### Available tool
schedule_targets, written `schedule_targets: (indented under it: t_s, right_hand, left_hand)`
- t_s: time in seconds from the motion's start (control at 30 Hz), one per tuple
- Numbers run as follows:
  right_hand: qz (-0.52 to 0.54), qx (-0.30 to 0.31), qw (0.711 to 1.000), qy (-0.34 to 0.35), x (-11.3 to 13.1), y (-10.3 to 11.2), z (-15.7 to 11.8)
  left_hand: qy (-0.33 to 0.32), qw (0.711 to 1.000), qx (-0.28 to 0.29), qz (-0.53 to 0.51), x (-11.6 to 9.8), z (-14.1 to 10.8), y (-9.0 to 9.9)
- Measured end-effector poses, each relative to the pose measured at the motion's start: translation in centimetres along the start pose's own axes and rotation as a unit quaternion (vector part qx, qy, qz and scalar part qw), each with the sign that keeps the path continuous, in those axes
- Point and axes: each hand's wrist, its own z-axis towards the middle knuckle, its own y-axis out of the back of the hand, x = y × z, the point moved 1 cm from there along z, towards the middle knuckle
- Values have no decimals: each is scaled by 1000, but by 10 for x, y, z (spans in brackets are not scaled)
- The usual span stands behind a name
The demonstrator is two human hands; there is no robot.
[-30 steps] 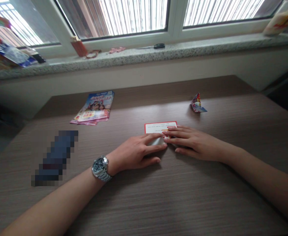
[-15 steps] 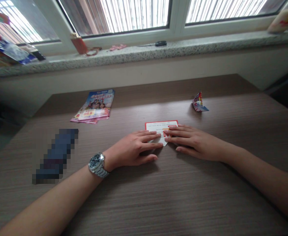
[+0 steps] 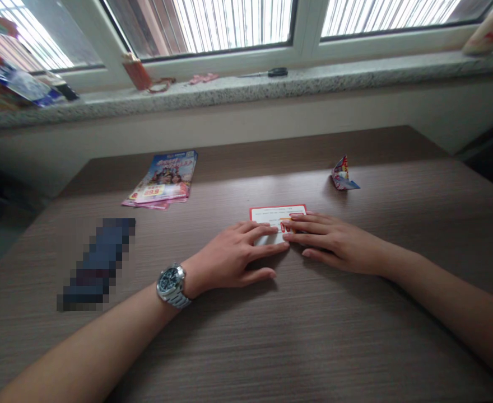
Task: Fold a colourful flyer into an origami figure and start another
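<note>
A small sheet of printed paper (image 3: 267, 213), white with a red border, lies flat on the brown table (image 3: 246, 341). My left hand (image 3: 240, 254) is spread over its left and near part, index finger stretched along the near edge. A metal watch (image 3: 173, 284) sits on that wrist. My right hand (image 3: 334, 240) lies flat with its fingers on the paper's right side. Both hands are open, palms down, and cover much of the sheet. Beyond my right hand stands a folded paper piece (image 3: 342, 174) with colourful print.
A stack of colourful flyers (image 3: 164, 179) lies at the back left of the table. Nearer on the left is a dark pixelated object (image 3: 99, 263). Along the stone windowsill (image 3: 229, 92) are a reddish-brown object with a strap (image 3: 137, 74) and a black-handled tool (image 3: 277, 72).
My left hand has slid slightly to the right and nearer, its index finger now reaching further along the paper's near edge. My right hand stays in place.
</note>
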Motion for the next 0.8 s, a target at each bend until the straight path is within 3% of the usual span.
schedule_targets:
  t_s: [0.8]
  right_hand:
    - [-5, 6, 1000, -8, -3, 1, 0]
  left_hand:
    - [17, 1000, 15, 12, 0, 0, -3]
